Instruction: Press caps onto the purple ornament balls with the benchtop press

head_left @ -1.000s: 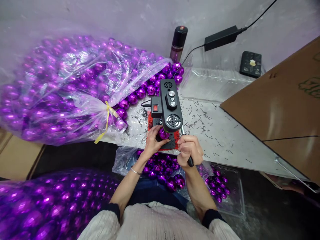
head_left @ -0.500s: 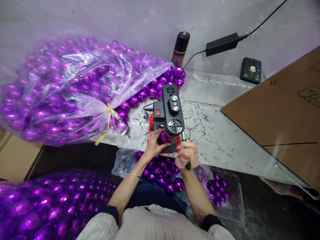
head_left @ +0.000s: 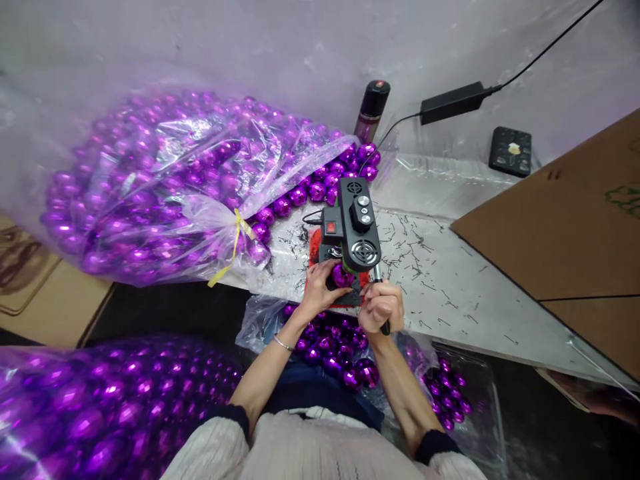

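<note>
A shiny purple ball (head_left: 343, 275) sits under the front end of a black bench machine (head_left: 364, 220) with round vents, knobs and a red switch. My left hand (head_left: 320, 288) grips this ball from the left, thumb in front and fingers behind. To the right, my right hand (head_left: 383, 307) is closed round the machine's lever handle (head_left: 385, 327), whose black tip sticks out below the fist. Beneath the machine lies a red mat (head_left: 314, 243) with dark smears. The top of the ball is hidden by the machine.
A tied clear bag of purple balls (head_left: 165, 193) covers the table's left side. Loose balls (head_left: 335, 353) lie on my lap. Black bits are strewn over the white table (head_left: 425, 293). A spray can (head_left: 373, 110), a power adapter (head_left: 453, 103) and a cardboard box (head_left: 560, 207) stand around.
The whole view has shifted, so things appear slightly further right and lower. Both hands keep their places on the ball and the lever handle.
</note>
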Action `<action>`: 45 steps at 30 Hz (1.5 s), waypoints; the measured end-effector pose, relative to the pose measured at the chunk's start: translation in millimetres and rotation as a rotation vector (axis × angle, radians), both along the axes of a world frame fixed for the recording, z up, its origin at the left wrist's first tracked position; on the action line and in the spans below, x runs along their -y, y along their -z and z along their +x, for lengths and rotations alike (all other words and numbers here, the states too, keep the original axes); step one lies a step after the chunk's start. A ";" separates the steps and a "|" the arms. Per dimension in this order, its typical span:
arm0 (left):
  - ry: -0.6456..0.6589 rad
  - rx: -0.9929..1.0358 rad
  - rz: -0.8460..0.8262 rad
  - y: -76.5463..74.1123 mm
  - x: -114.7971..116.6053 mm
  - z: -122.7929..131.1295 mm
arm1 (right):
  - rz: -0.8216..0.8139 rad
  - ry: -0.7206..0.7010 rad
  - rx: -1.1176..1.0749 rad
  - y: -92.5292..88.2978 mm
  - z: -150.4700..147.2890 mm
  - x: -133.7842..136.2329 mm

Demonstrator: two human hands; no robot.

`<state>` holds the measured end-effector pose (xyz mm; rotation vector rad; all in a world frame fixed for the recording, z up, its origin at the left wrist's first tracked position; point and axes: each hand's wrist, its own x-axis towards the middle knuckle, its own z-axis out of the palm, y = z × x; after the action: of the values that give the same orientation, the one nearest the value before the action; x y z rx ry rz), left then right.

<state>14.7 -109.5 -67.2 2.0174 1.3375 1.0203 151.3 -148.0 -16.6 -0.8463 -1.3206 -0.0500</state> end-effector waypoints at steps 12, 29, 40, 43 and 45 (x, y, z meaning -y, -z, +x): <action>0.046 0.062 0.069 1.1 11.8 -4.3 | -0.149 0.055 -0.012 -70.0 6.6 6.9; -0.510 -0.436 0.017 -50.8 -95.6 -125.4 | -0.133 0.017 0.045 -60.1 9.1 10.8; -0.070 0.760 -0.441 -58.3 -61.6 -88.6 | -0.123 0.026 0.076 -62.8 8.3 10.2; -0.049 0.811 -0.545 -48.0 -46.3 -68.7 | -0.128 0.027 0.086 -64.9 8.6 10.6; -0.080 0.729 -0.513 -38.5 -36.1 -55.0 | -0.131 0.026 0.090 -66.9 8.6 10.3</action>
<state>-40.3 -73.4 -28.7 1.0666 1.1162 1.1441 159.9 -158.3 50.3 -0.9825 -1.4091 -0.0222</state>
